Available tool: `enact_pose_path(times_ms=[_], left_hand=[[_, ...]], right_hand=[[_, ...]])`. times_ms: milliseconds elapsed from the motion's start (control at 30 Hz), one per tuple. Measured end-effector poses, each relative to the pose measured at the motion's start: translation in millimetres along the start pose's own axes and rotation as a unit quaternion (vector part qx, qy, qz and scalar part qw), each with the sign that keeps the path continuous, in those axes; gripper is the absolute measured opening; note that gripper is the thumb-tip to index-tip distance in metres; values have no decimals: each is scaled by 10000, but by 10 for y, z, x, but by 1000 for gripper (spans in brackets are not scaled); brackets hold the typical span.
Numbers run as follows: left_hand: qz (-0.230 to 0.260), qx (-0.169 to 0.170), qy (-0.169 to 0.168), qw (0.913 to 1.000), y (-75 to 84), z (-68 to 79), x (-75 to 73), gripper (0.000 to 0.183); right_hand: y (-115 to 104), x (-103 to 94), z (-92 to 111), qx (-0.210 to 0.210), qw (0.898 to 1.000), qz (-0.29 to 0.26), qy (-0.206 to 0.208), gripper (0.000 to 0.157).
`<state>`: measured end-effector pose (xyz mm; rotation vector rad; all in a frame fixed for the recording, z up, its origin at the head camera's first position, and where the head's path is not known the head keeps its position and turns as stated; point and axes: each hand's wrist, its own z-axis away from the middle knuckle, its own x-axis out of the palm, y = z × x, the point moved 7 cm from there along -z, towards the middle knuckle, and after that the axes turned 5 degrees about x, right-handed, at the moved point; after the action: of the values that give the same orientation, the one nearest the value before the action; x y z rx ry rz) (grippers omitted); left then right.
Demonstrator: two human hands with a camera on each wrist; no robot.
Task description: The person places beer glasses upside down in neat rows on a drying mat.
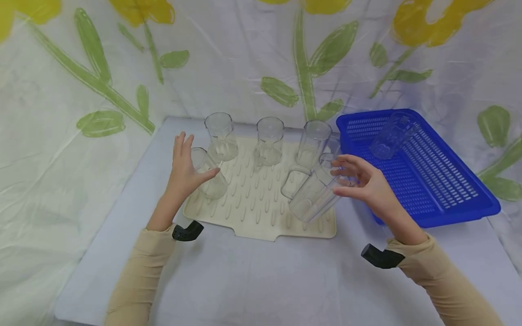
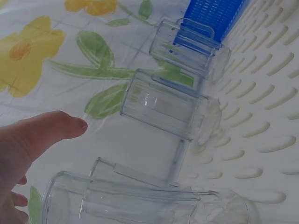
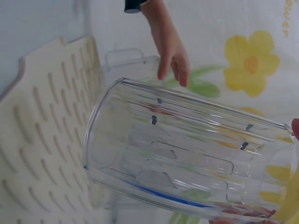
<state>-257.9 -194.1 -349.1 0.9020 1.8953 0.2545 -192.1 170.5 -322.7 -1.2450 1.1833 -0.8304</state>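
My right hand (image 1: 363, 183) grips a clear mug (image 1: 314, 194) near its upper end. The mug hangs tilted over the right part of a cream drying mat (image 1: 254, 233), its handle to the left. In the right wrist view, the mug (image 3: 187, 149) fills the foreground, dark marks on its side. My left hand (image 1: 185, 167) is spread, fingers up and thumb out, beside another clear mug (image 1: 214, 183) at the mat's left edge. Along the back of the mat stand a left mug (image 1: 222, 138), a middle mug (image 1: 269, 142) and a right mug (image 1: 314, 142).
A blue plastic basket (image 1: 448, 208) stands right of the mat, with one clear mug (image 1: 393, 136) lying inside at the back. Everything rests on a white-covered table (image 1: 253, 280). A flower-printed sheet (image 1: 228, 68) hangs behind.
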Motion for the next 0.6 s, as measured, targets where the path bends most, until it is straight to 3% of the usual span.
enact_pose_path(times_ms=[100,267,333,367,467,600], left_hand=[[-116,95,100,9998,51,-7,-10,94],[-619,-735,-157,9952,-47,-10,-58,96],[-733,-920,-200,9929,-86,12,-76,96],[-698,-826,-119,9941,-76,20,-81,95],[-712,-85,282,9970,67,52,-69,92],[-479,953,660,9921,322,120,31,92]], right_hand=[[1,21,-6,-2,10000,-14,-11,57],[10,48,-21,-31,10000,-69,-20,57],[14,57,-26,-32,10000,-86,-28,57],[14,61,-26,-42,9999,-115,-31,57],[8,60,-26,-112,9997,-227,7,55],[22,58,-31,-178,9988,-449,78,54]])
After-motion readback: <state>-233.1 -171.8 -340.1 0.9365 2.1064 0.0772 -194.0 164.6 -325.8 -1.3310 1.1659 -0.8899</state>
